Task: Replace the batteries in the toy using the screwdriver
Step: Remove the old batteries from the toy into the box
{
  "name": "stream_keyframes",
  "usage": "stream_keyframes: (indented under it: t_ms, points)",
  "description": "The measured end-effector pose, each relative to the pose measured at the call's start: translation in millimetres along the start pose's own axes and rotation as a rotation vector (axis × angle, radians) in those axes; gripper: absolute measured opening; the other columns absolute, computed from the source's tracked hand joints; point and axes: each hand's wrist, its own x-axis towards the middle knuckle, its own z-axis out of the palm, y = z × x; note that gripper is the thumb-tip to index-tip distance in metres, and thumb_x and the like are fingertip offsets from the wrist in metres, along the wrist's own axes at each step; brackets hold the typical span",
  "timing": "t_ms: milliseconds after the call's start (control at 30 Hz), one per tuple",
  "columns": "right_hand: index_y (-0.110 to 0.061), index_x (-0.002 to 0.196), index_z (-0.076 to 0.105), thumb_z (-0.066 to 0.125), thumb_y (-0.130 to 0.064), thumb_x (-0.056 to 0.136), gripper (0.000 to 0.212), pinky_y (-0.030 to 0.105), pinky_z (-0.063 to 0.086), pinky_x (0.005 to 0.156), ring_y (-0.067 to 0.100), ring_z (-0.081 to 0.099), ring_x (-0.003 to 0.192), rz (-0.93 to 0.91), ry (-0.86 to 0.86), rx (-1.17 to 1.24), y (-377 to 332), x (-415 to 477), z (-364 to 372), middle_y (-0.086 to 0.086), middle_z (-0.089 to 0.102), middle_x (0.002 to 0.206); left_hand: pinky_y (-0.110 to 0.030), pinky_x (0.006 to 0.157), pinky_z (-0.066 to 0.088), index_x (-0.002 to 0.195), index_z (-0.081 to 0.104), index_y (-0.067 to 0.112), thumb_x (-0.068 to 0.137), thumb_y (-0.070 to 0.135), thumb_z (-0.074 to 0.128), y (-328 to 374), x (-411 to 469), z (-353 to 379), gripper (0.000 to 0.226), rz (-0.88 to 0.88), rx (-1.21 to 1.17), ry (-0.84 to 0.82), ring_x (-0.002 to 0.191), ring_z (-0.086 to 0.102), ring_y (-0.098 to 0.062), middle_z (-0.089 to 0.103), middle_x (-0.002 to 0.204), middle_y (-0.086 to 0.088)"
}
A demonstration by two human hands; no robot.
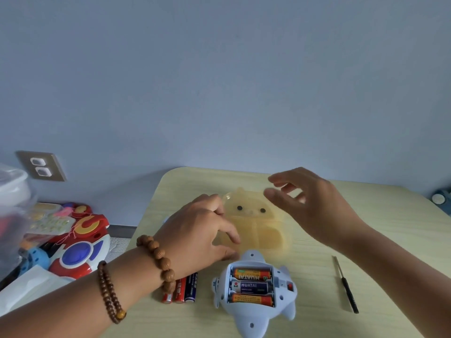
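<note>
- Head view: the toy plane point(253, 298) lies belly-up near the table's point(390, 240) front edge, cover off, three batteries point(252, 286) seated — swap looks mostly done.
- Three loose batteries point(181, 290) lie just left of it; the screwdriver point(346, 286) lies untouched to its right.
- Left hand point(197, 230) rests fingers on the yellow bear-shaped box point(256, 225); right hand point(312, 203) hovers above with fingers spread, holding nothing — cover and screw probably still to go.

Hands point(256, 215) over open toy point(253, 296)

Table point(366, 215) holds toy point(253, 298), 3 batteries point(181, 291), screwdriver point(346, 286), box point(256, 228).
</note>
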Motion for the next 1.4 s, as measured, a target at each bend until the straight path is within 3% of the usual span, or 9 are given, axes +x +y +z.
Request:
stream_keyframes:
  t_ms: [167,267,367,433,500,600,700,1100,1400]
  points:
    - [-0.049,0.138,0.043,0.070,-0.082,0.059,0.090,0.021,0.049,0.093,-0.002,0.051,0.127,-0.094,-0.320,0.199,-25,-82,-21,-0.028,0.050,0.136,-0.014,0.083,0.041,0.096,0.072,0.043,0.076,0.054,0.076,3,-6,-15,0.023,-0.012,-0.067,0.024,0.099,0.052,0.004,0.053,0.100,0.022]
    - [-0.049,0.143,0.036,0.074,-0.078,0.054,0.101,0.018,0.047,0.095,-0.007,0.047,0.129,-0.098,-0.376,0.194,-22,-96,-10,-0.034,0.043,0.140,-0.007,0.077,0.039,0.092,0.071,0.042,0.080,0.046,0.072,17,-15,-25,0.013,0.024,-0.104,0.074,0.098,0.056,-0.002,0.057,0.096,0.021]
    - [-0.055,0.131,0.046,0.088,-0.061,0.058,0.084,0.009,0.047,0.085,-0.007,0.056,0.113,-0.089,-0.332,0.172,-21,-98,3,-0.035,0.051,0.129,-0.006,0.073,0.038,0.092,0.068,0.044,0.077,0.052,0.074,39,-24,-22,0.019,0.015,-0.143,0.009,0.095,0.055,0.000,0.057,0.097,0.022]
    - [-0.055,0.122,0.056,0.092,-0.050,0.059,0.073,0.015,0.052,0.081,0.002,0.065,0.102,-0.063,-0.312,0.203,-19,-98,8,-0.027,0.062,0.120,-0.006,0.071,0.038,0.091,0.068,0.041,0.075,0.051,0.076,51,-26,-11,0.021,-0.016,-0.140,-0.008,0.092,0.054,0.002,0.056,0.097,0.022]
    - [-0.054,0.121,0.058,0.092,-0.049,0.057,0.073,0.023,0.056,0.081,0.008,0.068,0.097,-0.040,-0.310,0.239,-19,-99,9,-0.021,0.068,0.114,-0.006,0.069,0.038,0.088,0.067,0.037,0.074,0.046,0.076,59,-26,0,0.019,-0.064,-0.151,0.021,0.089,0.052,0.005,0.056,0.093,0.019]
    - [-0.052,0.116,0.061,0.095,-0.044,0.055,0.070,0.014,0.053,0.077,0.006,0.069,0.093,0.005,-0.318,0.275,-21,-101,5,-0.022,0.070,0.105,-0.007,0.063,0.037,0.081,0.064,0.035,0.072,0.043,0.075,65,-23,6,0.017,-0.157,-0.193,0.049,0.081,0.051,0.007,0.056,0.089,0.017]
    - [-0.049,0.112,0.064,0.096,-0.042,0.054,0.067,0.018,0.055,0.079,0.007,0.070,0.089,0.040,-0.337,0.273,-23,-102,2,-0.021,0.072,0.099,-0.010,0.060,0.036,0.078,0.061,0.035,0.070,0.042,0.073,69,-19,9,0.016,-0.224,-0.211,0.043,0.073,0.052,0.001,0.057,0.091,0.016]
    - [-0.051,0.111,0.061,0.095,-0.046,0.050,0.071,0.030,0.058,0.082,0.008,0.070,0.089,0.088,-0.306,0.278,-19,-104,9,-0.014,0.074,0.097,-0.019,0.067,0.038,0.078,0.055,0.030,0.071,0.034,0.069,86,-13,21,0.016,-0.352,-0.298,0.079,0.089,0.051,-0.004,0.052,0.096,0.014]
    - [-0.047,0.111,0.062,0.093,-0.047,0.051,0.068,0.025,0.056,0.080,0.008,0.069,0.093,0.037,-0.269,0.258,-15,-106,15,-0.017,0.071,0.100,-0.014,0.065,0.032,0.079,0.055,0.029,0.078,0.024,0.064,87,-15,14,0.010,-0.193,-0.298,0.079,0.080,0.048,-0.003,0.056,0.090,0.012]
